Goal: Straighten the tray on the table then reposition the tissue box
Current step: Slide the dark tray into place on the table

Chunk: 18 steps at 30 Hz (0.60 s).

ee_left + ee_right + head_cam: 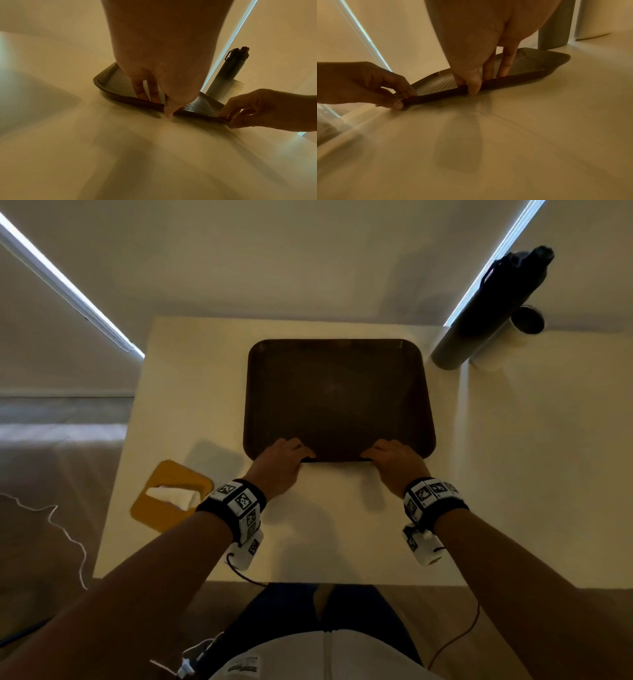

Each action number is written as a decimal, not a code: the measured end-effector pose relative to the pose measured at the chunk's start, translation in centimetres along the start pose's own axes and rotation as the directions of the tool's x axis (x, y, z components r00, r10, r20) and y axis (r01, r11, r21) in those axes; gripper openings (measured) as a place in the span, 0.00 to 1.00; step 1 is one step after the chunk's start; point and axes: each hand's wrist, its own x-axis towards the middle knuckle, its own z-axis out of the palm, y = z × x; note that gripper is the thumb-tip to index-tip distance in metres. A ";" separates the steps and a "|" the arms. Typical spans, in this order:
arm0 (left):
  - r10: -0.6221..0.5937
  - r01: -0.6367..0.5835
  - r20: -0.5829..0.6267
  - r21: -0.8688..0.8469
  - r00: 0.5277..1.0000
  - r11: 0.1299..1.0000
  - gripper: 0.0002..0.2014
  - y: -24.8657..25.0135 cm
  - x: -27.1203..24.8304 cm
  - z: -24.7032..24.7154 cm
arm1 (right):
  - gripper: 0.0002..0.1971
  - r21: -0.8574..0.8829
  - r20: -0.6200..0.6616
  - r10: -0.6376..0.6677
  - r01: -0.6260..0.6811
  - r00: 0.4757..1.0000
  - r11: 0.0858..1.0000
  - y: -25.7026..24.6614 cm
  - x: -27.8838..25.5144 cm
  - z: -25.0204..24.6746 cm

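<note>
A dark brown tray (pixel 337 395) lies on the white table (pixel 191 392), its sides roughly square with the table's edges. My left hand (pixel 291 455) pinches the tray's near rim (pixel 130 99) at the left, fingers inside and thumb outside. My right hand (pixel 383 453) pinches the same rim (pixel 522 77) at the right. A yellow tissue box (pixel 169 496) with a white tissue sticking out sits at the table's near left edge, beside my left wrist.
A tall grey bottle with a black cap (pixel 486 309) and a white cup (pixel 503 344) stand at the far right, close to the tray's far right corner. Bare table surface lies between the tray and me.
</note>
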 end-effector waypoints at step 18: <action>0.020 -0.020 0.005 -0.042 1.000 0.999 0.18 -2.0 1.8 -1.5 | 0.16 0.086 -0.005 0.079 -0.078 0.997 0.993 -0.3 2.4 0.1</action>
